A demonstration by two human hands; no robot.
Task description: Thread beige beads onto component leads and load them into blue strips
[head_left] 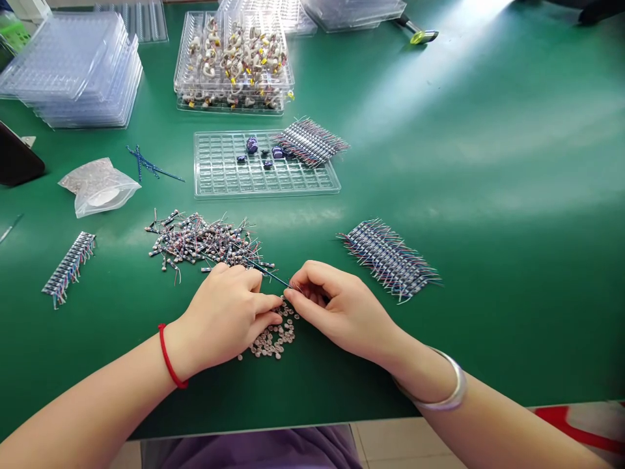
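My left hand [229,312] is bent low over a scatter of small round beige pieces [276,340], its thumb and index finger close together at their upper edge. A thin dark blue rod [271,273] slants down from under that hand to the fingertips of my right hand [336,306]. Thumb and index finger of the right hand are pinched on a small piece with fine wires, too small to make out fully. Just beyond the left hand lies a loose pile of small wired parts [205,240].
Neat wired rows lie at right [390,259] and left [71,268]. Farther back are a clear grid tray [219,176], a plastic bag [100,185], blue sticks [151,166], a filled tray [234,62], stacked clear trays [83,71] and a tool [420,34].
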